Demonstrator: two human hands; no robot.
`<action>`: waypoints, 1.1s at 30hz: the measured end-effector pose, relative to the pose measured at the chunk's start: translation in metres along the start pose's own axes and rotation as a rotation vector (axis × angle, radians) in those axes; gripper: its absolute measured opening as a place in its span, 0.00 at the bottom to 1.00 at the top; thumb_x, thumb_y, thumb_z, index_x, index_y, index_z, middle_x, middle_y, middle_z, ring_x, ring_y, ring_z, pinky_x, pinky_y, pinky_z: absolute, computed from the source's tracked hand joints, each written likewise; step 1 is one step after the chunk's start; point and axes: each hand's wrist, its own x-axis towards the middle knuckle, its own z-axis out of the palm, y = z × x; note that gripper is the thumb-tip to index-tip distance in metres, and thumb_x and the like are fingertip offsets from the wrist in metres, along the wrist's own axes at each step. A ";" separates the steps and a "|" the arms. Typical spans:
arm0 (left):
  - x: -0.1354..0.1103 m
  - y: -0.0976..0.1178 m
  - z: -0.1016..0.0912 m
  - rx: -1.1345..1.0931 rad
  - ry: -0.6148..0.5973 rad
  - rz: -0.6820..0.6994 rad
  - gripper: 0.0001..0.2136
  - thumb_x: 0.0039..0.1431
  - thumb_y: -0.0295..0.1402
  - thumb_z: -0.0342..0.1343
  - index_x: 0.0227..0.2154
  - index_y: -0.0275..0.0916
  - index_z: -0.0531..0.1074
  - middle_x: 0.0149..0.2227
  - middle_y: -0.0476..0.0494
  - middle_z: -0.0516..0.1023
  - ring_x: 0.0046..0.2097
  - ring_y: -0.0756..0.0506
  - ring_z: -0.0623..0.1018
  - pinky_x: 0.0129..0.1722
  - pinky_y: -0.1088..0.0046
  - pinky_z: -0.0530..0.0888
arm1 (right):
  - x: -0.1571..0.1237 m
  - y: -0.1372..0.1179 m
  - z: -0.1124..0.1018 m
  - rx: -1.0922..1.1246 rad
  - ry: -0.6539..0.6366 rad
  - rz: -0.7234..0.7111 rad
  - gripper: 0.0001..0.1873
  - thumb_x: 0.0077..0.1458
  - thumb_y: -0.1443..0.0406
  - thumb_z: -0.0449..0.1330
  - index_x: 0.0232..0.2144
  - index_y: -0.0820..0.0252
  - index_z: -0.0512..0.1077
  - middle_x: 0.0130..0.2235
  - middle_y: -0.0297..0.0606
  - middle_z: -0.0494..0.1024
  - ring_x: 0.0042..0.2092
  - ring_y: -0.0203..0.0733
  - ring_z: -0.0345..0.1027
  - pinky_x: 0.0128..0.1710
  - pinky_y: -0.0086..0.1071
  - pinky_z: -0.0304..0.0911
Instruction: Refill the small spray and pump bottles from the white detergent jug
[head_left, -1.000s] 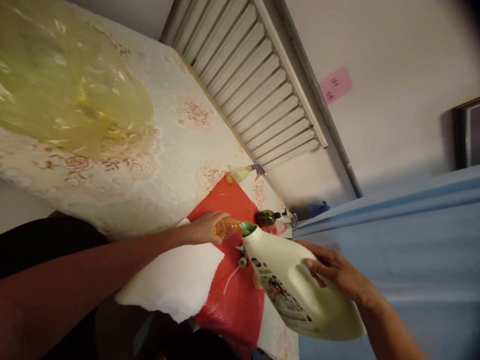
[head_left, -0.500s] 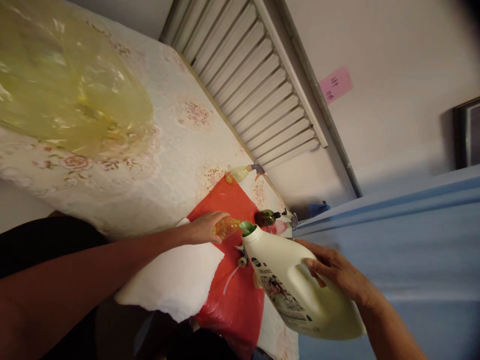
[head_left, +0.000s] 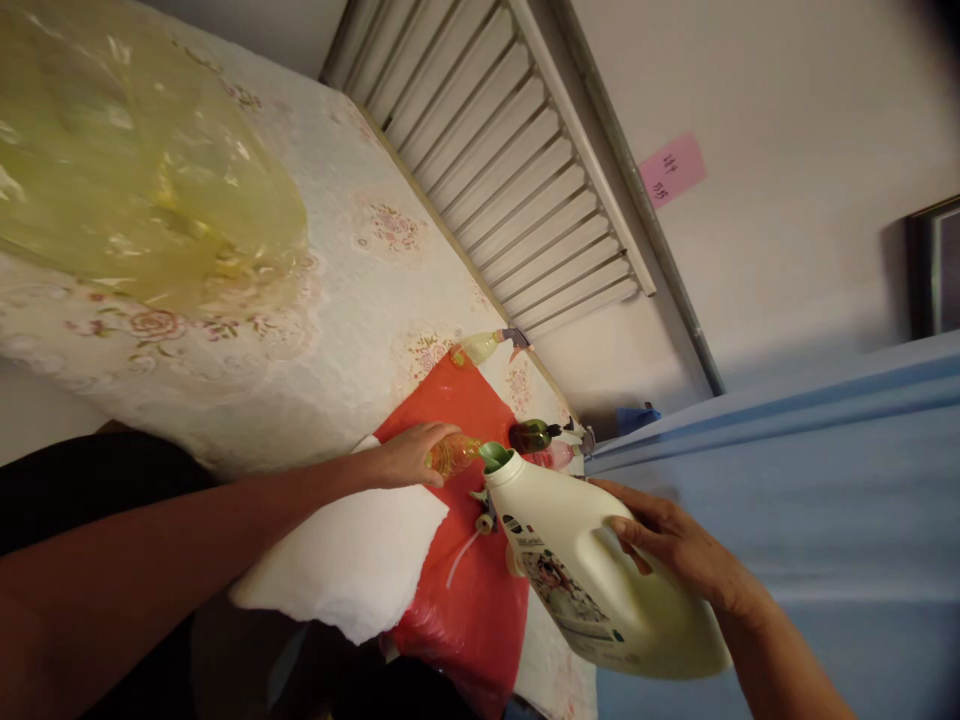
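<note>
My right hand (head_left: 660, 530) grips the handle of a large cream detergent jug (head_left: 592, 570), tilted with its green spout (head_left: 495, 457) toward the left. At the spout is the mouth of a small clear bottle (head_left: 455, 455) with yellowish liquid inside. My left hand (head_left: 409, 455) is wrapped round that bottle. Whether liquid is flowing I cannot make out. Below the bottle a spray trigger head (head_left: 486, 515) with a thin white tube (head_left: 463, 560) lies on a red plastic sheet (head_left: 480, 620). A white cloth or paper (head_left: 352, 560) lies under my left forearm.
A green bottle (head_left: 531, 435), a pink bottle (head_left: 553, 455) and a pale yellow spray bottle (head_left: 478, 349) stand near the table's far edge. A yellow plastic bag (head_left: 150, 170) covers the left of the flowered tablecloth (head_left: 337, 330). Beyond are a radiator (head_left: 495, 170) and blue cloth (head_left: 787, 520).
</note>
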 end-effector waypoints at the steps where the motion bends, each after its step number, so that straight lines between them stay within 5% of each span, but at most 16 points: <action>1: 0.000 0.000 0.000 0.003 -0.001 -0.001 0.37 0.43 0.31 0.63 0.60 0.43 0.60 0.62 0.41 0.67 0.62 0.37 0.66 0.60 0.62 0.65 | 0.000 0.001 0.000 0.003 -0.001 0.003 0.37 0.59 0.48 0.56 0.64 0.59 0.62 0.29 0.33 0.71 0.26 0.36 0.60 0.29 0.33 0.58; 33: 0.000 0.001 0.000 0.002 -0.001 -0.001 0.37 0.44 0.31 0.64 0.60 0.43 0.60 0.62 0.40 0.67 0.62 0.36 0.67 0.58 0.62 0.67 | -0.001 0.000 0.000 -0.003 0.003 0.000 0.37 0.58 0.47 0.57 0.63 0.59 0.63 0.27 0.32 0.69 0.26 0.36 0.60 0.28 0.32 0.59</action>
